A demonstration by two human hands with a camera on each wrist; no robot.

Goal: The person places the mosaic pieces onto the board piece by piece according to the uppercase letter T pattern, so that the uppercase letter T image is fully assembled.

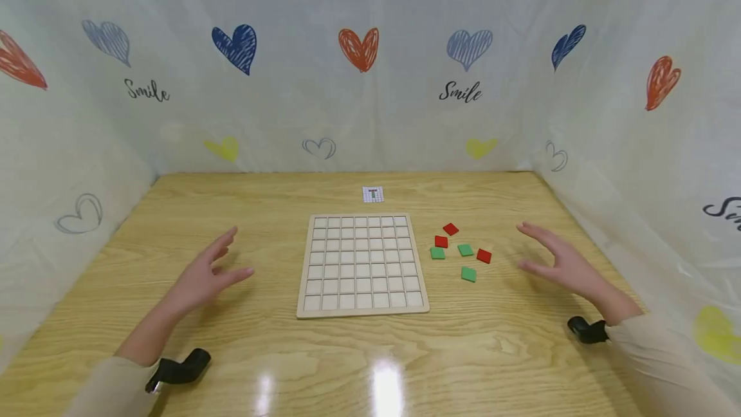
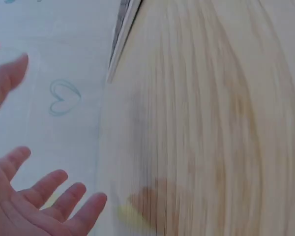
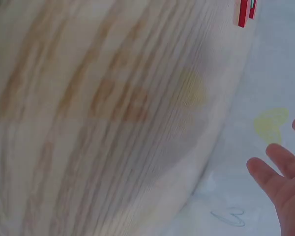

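Above the table, left of a square wooden grid board [image 1: 363, 265], my left hand [image 1: 204, 275] hovers with its fingers spread and holds nothing. The left wrist view shows that hand [image 2: 44, 201] with its fingers apart. My right hand [image 1: 560, 265] is held over the right side of the table, also holding nothing. Between the board and that hand lie several loose square tiles, such as a red tile [image 1: 484, 256] and a green tile [image 1: 469, 274]. All the board's visible cells are pale. In the right wrist view, fingers [image 3: 268, 177] of the right hand are extended.
Behind the board lies a small card [image 1: 373, 194] printed with a grid and a coloured T-like figure. The wooden table [image 1: 243, 352] is bordered at the back and sides by a white curtain [image 1: 405, 121] with hearts and lettering. Each wrist wears a black camera mount [image 1: 184, 367].
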